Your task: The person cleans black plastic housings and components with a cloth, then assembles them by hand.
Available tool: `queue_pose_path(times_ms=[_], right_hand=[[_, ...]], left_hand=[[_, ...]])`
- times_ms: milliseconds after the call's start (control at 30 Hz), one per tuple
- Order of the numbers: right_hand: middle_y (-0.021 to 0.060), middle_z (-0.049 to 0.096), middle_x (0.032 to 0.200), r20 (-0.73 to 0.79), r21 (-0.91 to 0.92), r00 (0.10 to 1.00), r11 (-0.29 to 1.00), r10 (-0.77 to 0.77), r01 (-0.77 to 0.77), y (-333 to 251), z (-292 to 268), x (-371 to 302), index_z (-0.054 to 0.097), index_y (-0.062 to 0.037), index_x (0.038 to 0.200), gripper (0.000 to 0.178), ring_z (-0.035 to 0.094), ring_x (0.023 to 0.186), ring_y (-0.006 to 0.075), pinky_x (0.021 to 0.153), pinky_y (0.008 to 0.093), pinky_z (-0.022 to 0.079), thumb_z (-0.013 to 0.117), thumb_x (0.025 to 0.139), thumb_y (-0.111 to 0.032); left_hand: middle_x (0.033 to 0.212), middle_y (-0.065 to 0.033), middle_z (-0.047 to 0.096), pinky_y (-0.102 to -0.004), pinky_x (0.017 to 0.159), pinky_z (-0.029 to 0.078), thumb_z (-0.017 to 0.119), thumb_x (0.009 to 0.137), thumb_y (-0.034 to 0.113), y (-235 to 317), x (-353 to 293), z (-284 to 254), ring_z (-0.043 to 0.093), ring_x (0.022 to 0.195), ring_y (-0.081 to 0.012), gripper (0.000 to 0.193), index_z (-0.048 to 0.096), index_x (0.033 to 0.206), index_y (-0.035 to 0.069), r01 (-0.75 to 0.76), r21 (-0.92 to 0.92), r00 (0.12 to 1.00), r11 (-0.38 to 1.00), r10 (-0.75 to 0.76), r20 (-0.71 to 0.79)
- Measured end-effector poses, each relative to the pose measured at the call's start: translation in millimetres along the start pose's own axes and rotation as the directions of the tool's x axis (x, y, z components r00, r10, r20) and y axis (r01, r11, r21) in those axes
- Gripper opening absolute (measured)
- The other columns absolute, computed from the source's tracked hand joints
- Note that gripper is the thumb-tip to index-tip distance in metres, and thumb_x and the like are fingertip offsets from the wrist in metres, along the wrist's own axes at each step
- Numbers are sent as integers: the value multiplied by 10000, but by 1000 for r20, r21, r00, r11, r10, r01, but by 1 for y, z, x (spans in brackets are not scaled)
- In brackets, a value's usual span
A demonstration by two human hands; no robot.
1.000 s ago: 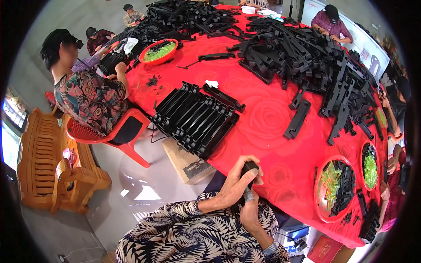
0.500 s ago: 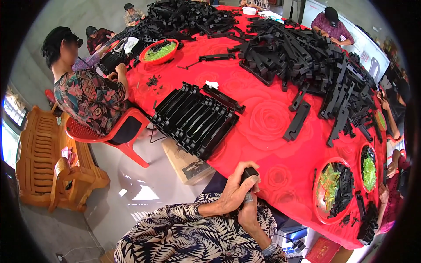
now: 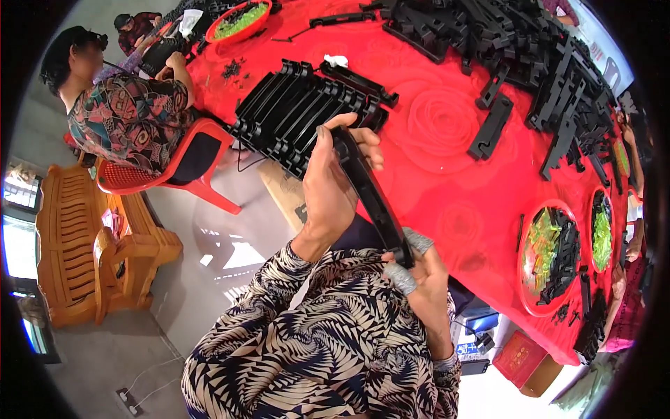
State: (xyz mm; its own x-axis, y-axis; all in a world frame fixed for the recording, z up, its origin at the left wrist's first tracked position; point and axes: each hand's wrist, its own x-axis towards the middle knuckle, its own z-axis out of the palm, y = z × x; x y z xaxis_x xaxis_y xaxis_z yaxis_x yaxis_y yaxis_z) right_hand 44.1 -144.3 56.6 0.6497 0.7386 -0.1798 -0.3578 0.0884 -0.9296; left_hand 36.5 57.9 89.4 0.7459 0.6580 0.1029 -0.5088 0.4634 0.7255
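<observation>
A long black plastic piece (image 3: 371, 199) is held aslant in front of my body, its channelled side showing. My left hand (image 3: 329, 185) grips its upper end, with the thumb along one side and fingertips curled round the other. At the lower end my right hand (image 3: 427, 281) pinches it between fingers wrapped in grey tape. Just beyond my left hand, a row of similar black pieces (image 3: 289, 112) lies side by side at the table edge. One more black piece (image 3: 359, 85) rests behind that row.
A large heap of black pieces (image 3: 481, 35) covers the far right of the red table (image 3: 433, 181). To my right stand two red-rimmed bowls (image 3: 525, 279) of green and black parts. A co-worker (image 3: 129, 112) sits at left on a red chair (image 3: 202, 185). A cardboard box (image 3: 280, 192) lies below the table edge.
The black piece has come up and is turned so its length shows. My left hand has moved up and away to its far end; my right hand has shifted right. The view has tilted down.
</observation>
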Motion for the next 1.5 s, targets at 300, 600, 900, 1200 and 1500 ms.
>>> queue_pose_path(times_ms=[300, 600, 900, 1200, 1500], right_hand=[[93, 614, 910, -350, 53, 907, 962, -233, 267, -12, -19, 5, 521, 42, 1221, 361, 630, 748, 190, 712, 323, 525, 636, 882, -4], [32, 591, 910, -483, 41, 806, 910, -342, 412, -29, -52, 32, 548, 42, 1240, 352, 571, 745, 110, 619, 265, 501, 612, 922, -97], [90, 645, 1040, -412, -65, 857, 947, -312, 313, -40, -56, 56, 559, 12, 1212, 325, 610, 872, 113, 690, 229, 477, 646, 906, -56], [102, 623, 1076, -429, 8, 863, 954, -266, 299, -8, -36, 45, 499, 31, 1271, 344, 599, 760, 125, 664, 267, 497, 539, 970, -132], [13, 602, 859, -341, 35, 940, 999, -5, 18, -2, -22, 34, 567, -18, 1204, 265, 422, 523, 40, 464, 214, 363, 480, 1000, -162]], left_hand=[[1085, -191, 642, -401, 879, 519, 364, 1031, 330, -6, -14, -27, 650, 949, -260, 374, 496, 1190, 18, 191, 213, 981, 958, -194, -9], [954, -173, 637, -300, 682, 559, 457, 986, 307, -13, -34, -48, 666, 812, -237, 344, 554, 980, -23, 609, 369, 699, 702, -695, 170], [906, -164, 632, -314, 677, 537, 347, 1011, 494, -52, -70, -16, 650, 751, -230, 589, 489, 1219, -39, 759, 403, 401, 512, -854, 332], [694, -67, 541, -283, 608, 456, 224, 1027, 533, -80, -72, 3, 537, 620, -164, 606, 520, 1047, 4, 678, 240, 688, 695, -715, 125], [756, -31, 565, -253, 568, 473, 342, 1023, 495, -85, -84, 2, 559, 613, -121, 503, 536, 1063, 32, 462, 443, 845, 768, -534, 44]])
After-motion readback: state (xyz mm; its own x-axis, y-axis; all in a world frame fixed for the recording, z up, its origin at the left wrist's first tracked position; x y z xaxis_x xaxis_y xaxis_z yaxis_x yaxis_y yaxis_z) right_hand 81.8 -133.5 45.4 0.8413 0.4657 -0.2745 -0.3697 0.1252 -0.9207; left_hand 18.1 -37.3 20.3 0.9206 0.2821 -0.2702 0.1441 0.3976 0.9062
